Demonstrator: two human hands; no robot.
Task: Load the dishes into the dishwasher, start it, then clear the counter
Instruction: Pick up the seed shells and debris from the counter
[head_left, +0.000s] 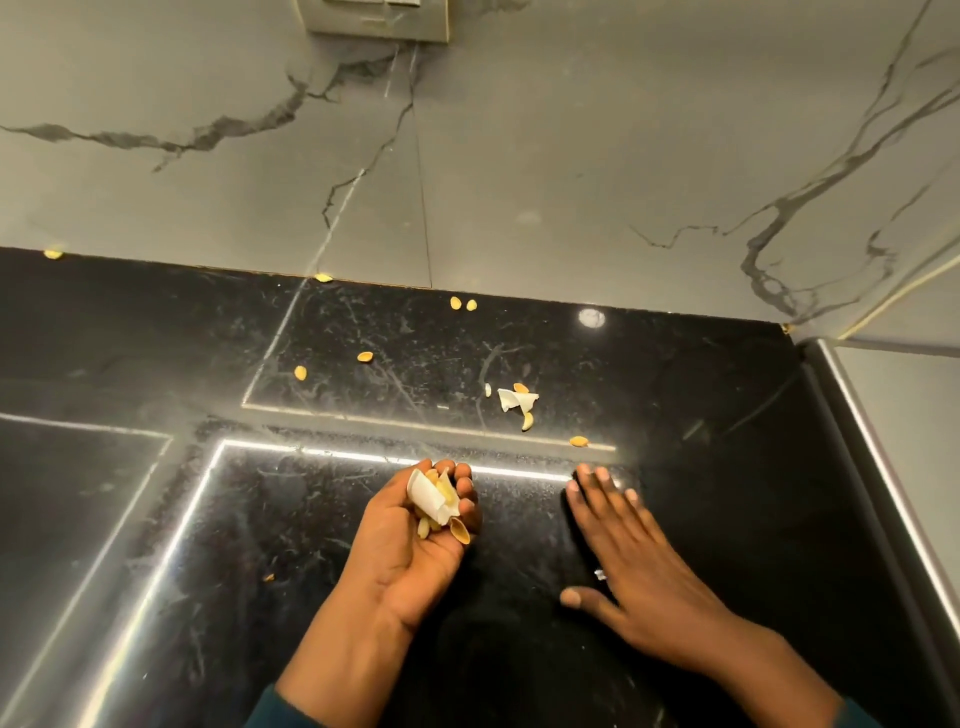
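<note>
Hands work low over the dark surface (727, 467): the left hand (415, 540) is cupped palm-up, its fingers curled round a small heap of scraps (436, 506), white shell bits and yellow husks. The right hand (639, 551) lies flat on the surface, fingers straight, grasping nothing.

More husks lie scattered beyond both hands, with a white shell piece (516, 399) ahead of the right fingertips and single husks (365, 356) farther off toward the wall (519, 156).

These scraps look feather-light, dry and brittle, so sweeping them with the flat palm into the cupped hand should suit better than pinching; the shell would likely crack under pressure. No writing or brand is readable anywhere.
</note>
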